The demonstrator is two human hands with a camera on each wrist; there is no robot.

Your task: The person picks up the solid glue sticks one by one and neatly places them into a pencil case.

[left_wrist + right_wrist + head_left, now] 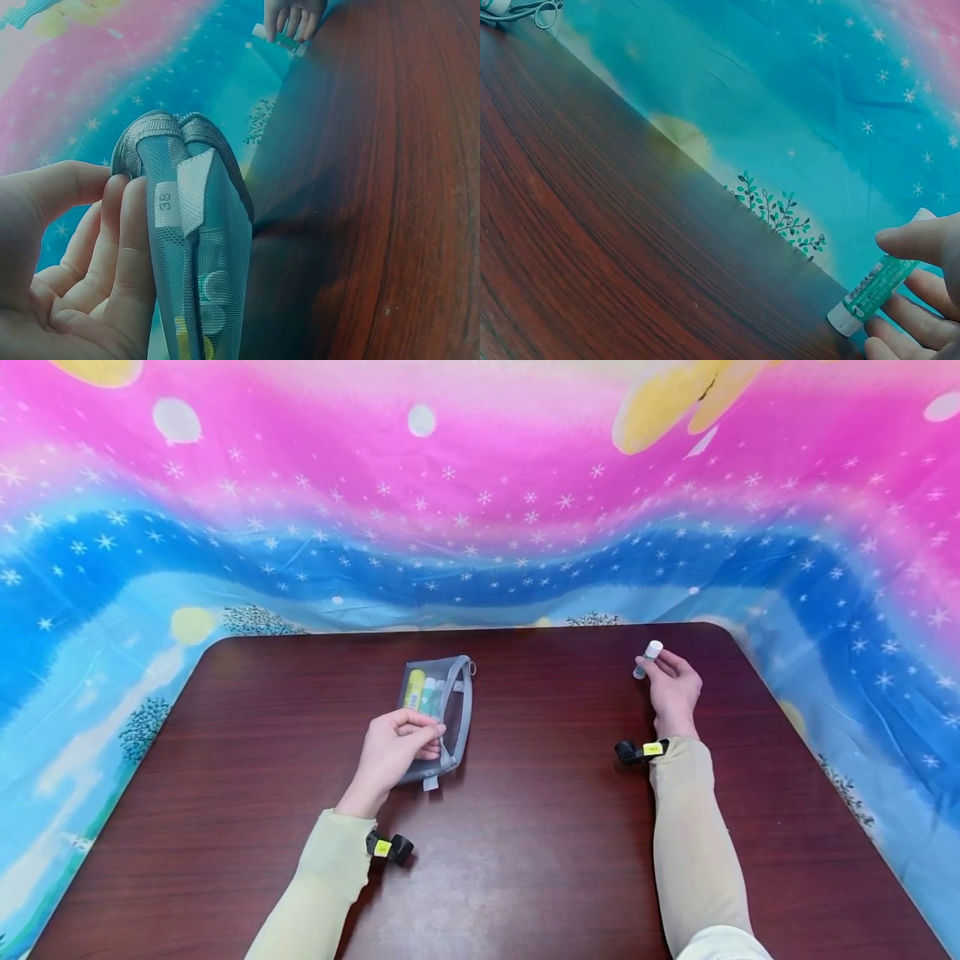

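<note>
My left hand (pixel 397 747) pinches the zippered edge of a grey mesh pouch (pixel 459 727) between thumb and fingers. The pouch's mouth gapes towards the right. Through the mesh show a yellow tube (pixel 414 687) and white-capped green sticks (pixel 430 690); the left wrist view has them low in the pouch (pixel 169 255). Off to the right, my right hand (pixel 675 689) holds a glue stick (pixel 648 660) with a white cap, tilted above the table. Its green label with a barcode faces the right wrist camera (pixel 874 289), where the thumb and fingers grip it.
The dark red-brown wooden table (pixel 540 827) has rounded far corners. Behind and beside it hangs a pink and blue printed cloth (pixel 480 552). Black wrist cameras (pixel 401 848) are strapped to both forearms.
</note>
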